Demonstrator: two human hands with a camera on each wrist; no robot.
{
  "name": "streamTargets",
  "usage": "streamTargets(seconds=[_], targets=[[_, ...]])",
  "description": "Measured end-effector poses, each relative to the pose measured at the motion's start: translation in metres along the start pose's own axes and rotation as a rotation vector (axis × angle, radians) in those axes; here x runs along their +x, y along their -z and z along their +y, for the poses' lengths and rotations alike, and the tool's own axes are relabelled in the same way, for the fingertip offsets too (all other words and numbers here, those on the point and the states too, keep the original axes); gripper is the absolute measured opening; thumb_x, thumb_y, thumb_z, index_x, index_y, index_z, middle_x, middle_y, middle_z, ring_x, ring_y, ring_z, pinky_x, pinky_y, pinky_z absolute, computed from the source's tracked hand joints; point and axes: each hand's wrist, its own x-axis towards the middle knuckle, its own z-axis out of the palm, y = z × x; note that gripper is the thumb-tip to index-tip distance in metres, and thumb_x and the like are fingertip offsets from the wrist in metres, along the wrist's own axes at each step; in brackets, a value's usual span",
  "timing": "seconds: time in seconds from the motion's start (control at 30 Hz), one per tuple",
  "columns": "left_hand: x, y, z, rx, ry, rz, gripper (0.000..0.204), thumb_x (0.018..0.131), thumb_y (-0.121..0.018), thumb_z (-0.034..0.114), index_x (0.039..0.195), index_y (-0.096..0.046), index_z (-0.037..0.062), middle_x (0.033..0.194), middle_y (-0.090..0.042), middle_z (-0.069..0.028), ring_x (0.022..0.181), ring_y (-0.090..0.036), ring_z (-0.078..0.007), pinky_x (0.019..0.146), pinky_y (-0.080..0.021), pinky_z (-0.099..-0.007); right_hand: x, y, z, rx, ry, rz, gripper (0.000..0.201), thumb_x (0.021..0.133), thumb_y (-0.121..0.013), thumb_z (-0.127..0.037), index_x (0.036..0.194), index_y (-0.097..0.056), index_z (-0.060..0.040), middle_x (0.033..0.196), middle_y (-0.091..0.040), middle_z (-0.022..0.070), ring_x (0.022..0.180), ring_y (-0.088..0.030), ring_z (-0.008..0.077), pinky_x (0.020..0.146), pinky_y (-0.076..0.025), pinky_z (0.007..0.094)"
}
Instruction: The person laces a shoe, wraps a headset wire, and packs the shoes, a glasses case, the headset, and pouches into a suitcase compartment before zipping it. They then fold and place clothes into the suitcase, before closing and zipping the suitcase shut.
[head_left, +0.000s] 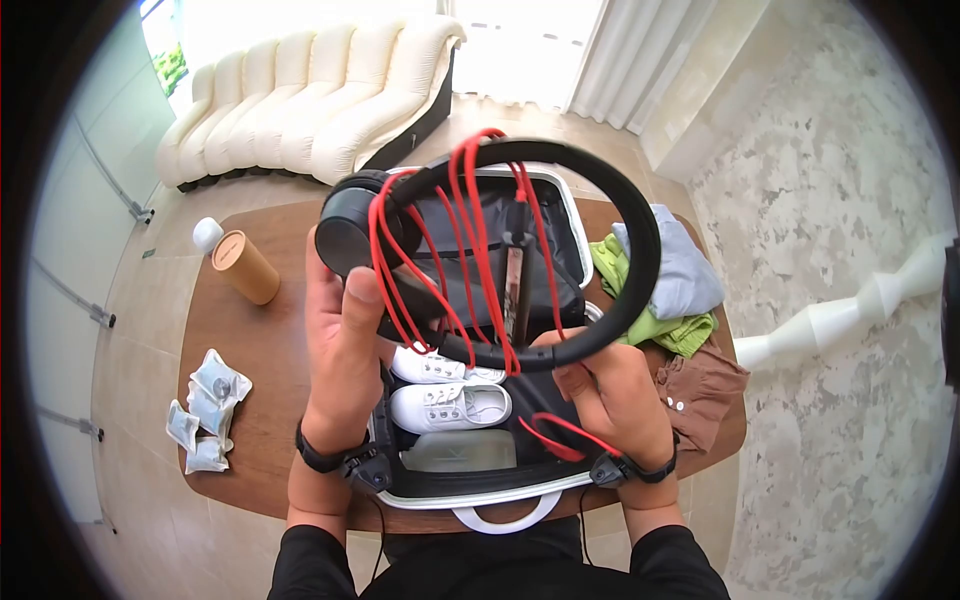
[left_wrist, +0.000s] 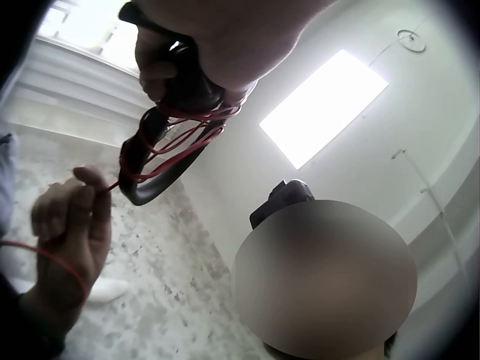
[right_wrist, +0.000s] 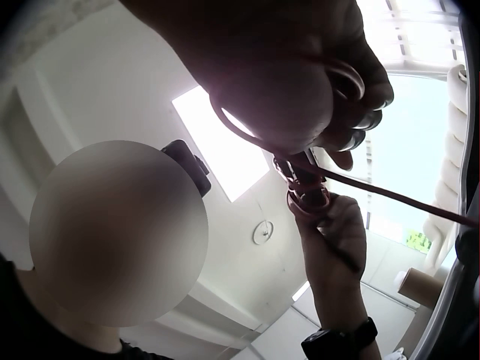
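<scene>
Black over-ear headphones are held up in front of me, with a red cable looped several times around the headband. My left hand grips them at the ear cup, thumb toward me. Close to the lower side of the headband, my right hand pinches the red cable between thumb and fingers. The cable's loose end hangs below that hand. Beneath both hands lies an open suitcase with a white shell, containing white sneakers and a translucent case. The headphones partly hide its far half.
On the wooden table, small packets and a tan cylinder with a white round object stand left. At right lie blue, green and brown clothes. A cream sofa stands beyond.
</scene>
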Motion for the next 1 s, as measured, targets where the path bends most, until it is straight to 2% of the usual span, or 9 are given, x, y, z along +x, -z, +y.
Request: streamTargets(seconds=[0.1, 0.2, 0.27, 0.4, 0.47, 0.7, 0.8, 0.87, 1.0], targets=[[0.002, 0.005, -0.002, -0.056, -0.013, 0.002, 0.047, 0.107, -0.06, 0.041, 0.139, -0.044, 0.0094, 0.1, -0.067, -0.007, 0.079, -0.068, -0.0139, 0.066, -0.056, -0.0278, 0.001, 0.0, -0.004, -0.067, 0.02, -0.021, 0.021, 0.097, -0.064, -0.002, 0.118, -0.065, -0.001, 0.097, -0.072, 0.0193, 0.086, -0.071, 0.0398, 0.075, -0.056, 0.041], [0.002, 0.001, -0.002, -0.058, -0.001, 0.084, 0.046, 0.108, -0.059, 0.041, 0.139, -0.044, 0.0099, 0.098, -0.068, -0.0067, 0.079, -0.068, -0.0137, 0.066, -0.056, -0.0274, 0.001, -0.001, -0.008, -0.106, -0.018, -0.072, 0.021, 0.097, -0.066, -0.005, 0.118, -0.065, -0.0031, 0.091, -0.072, 0.0168, 0.08, -0.071, 0.0367, 0.071, -0.055, 0.0402], [0.003, -0.004, -0.001, -0.041, -0.024, 0.179, 0.045, 0.108, -0.058, 0.04, 0.139, -0.044, 0.0102, 0.099, -0.068, -0.0066, 0.079, -0.067, -0.0132, 0.066, -0.056, -0.0282, 0.001, -0.005, -0.008, -0.139, 0.009, -0.05, 0.019, 0.096, -0.066, -0.005, 0.114, -0.068, -0.0011, 0.076, -0.065, 0.0133, 0.064, -0.065, 0.0283, 0.063, -0.05, 0.0342], [0.003, -0.005, 0.001, -0.032, -0.037, 0.196, 0.045, 0.108, -0.059, 0.039, 0.139, -0.044, 0.01, 0.1, -0.068, -0.0066, 0.079, -0.068, -0.0131, 0.067, -0.057, -0.029, -0.001, -0.009, -0.003, -0.175, 0.011, -0.059, 0.02, 0.097, -0.065, -0.005, 0.117, -0.066, -0.0021, 0.08, -0.068, 0.0159, 0.069, -0.068, 0.0324, 0.063, -0.051, 0.0376], [0.002, -0.005, 0.002, -0.068, -0.054, 0.163, 0.045, 0.108, -0.059, 0.039, 0.139, -0.044, 0.0102, 0.101, -0.068, -0.0063, 0.08, -0.068, -0.0127, 0.069, -0.059, -0.0294, -0.002, -0.011, 0.002, -0.279, 0.004, -0.152, 0.02, 0.098, -0.064, -0.007, 0.118, -0.065, -0.0039, 0.084, -0.07, 0.0164, 0.074, -0.07, 0.0358, 0.064, -0.052, 0.0406], [0.003, -0.003, -0.002, -0.06, -0.013, 0.196, 0.044, 0.108, -0.059, 0.039, 0.138, -0.044, 0.0104, 0.102, -0.068, -0.0053, 0.082, -0.069, -0.0124, 0.071, -0.059, -0.0296, -0.007, -0.006, -0.003, -0.344, -0.048, -0.237, 0.018, 0.098, -0.064, -0.01, 0.116, -0.065, -0.0068, 0.09, -0.071, 0.0141, 0.077, -0.07, 0.035, 0.065, -0.053, 0.0414], [0.004, -0.004, -0.003, -0.041, -0.051, 0.226, 0.043, 0.108, -0.06, 0.036, 0.138, -0.044, 0.0105, 0.103, -0.068, -0.0043, 0.081, -0.069, -0.0118, 0.071, -0.06, -0.0297, -0.01, -0.001, -0.007, -0.337, -0.022, -0.201, 0.018, 0.097, -0.066, -0.01, 0.115, -0.065, -0.0066, 0.092, -0.072, 0.014, 0.077, -0.07, 0.0339, 0.065, -0.053, 0.0404], [0.004, 0.0, -0.007, -0.042, -0.121, 0.18, 0.042, 0.108, -0.062, 0.031, 0.138, -0.044, 0.0091, 0.108, -0.067, -0.0045, 0.089, -0.068, -0.0114, 0.076, -0.058, -0.0286, -0.013, 0.0, -0.01, -0.319, -0.026, -0.217, 0.017, 0.096, -0.068, -0.011, 0.112, -0.067, -0.0061, 0.092, -0.072, 0.0132, 0.077, -0.07, 0.0333, 0.066, -0.054, 0.0392], [0.006, 0.011, -0.016, 0.149, -0.242, 0.206, 0.045, 0.105, -0.068, 0.023, 0.138, -0.043, 0.0067, 0.114, -0.066, -0.0058, 0.1, -0.066, -0.0114, 0.083, -0.055, -0.028, -0.017, 0.007, -0.012, -0.294, 0.033, -0.108, 0.017, 0.095, -0.071, -0.013, 0.108, -0.067, -0.0048, 0.076, -0.065, 0.0113, 0.07, -0.066, 0.0317, 0.061, -0.051, 0.0412]])
